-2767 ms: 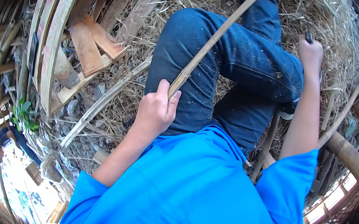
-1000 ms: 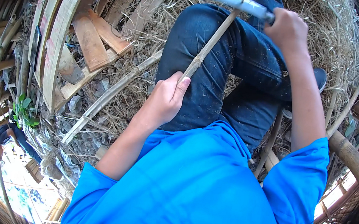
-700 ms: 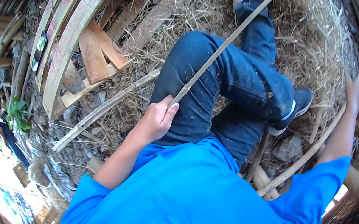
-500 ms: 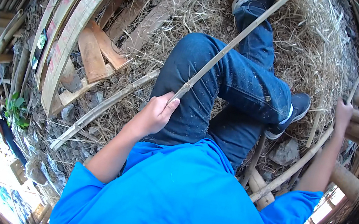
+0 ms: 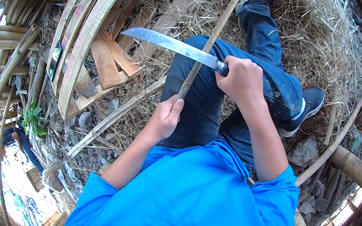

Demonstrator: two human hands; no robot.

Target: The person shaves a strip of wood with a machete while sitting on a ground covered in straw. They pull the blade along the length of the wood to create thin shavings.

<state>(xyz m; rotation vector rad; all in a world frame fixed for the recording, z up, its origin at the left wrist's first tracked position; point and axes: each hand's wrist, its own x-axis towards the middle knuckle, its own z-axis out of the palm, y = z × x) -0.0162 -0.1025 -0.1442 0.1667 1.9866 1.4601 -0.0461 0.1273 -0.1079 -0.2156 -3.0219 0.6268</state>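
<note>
My left hand (image 5: pixel 165 119) is closed round the near end of a long, thin bamboo strip (image 5: pixel 187 85), which slopes up and away across my jeans-clad knee (image 5: pixel 178 71). My right hand (image 5: pixel 243 81) grips the dark handle of a large knife (image 5: pixel 174 45) with a long, broad metal blade. The blade lies crosswise over the strip, above the knee, its tip pointing left. Whether the edge bites into the strip cannot be made out.
Long sawn planks (image 5: pixel 97 18) and short wood offcuts (image 5: pixel 105 65) lie on the left, a phone-like dark slab (image 5: pixel 54 59) beside them. A split bamboo piece (image 5: pixel 117 115) rests on stony ground. Straw (image 5: pixel 312 62) spreads ahead; a rock (image 5: pixel 305 151) and thick bamboo pole (image 5: pixel 356 169) are right.
My right hand has come in from the far right and now holds the knife across the bamboo strip. My left hand keeps its grip, and the strip stands somewhat steeper.
</note>
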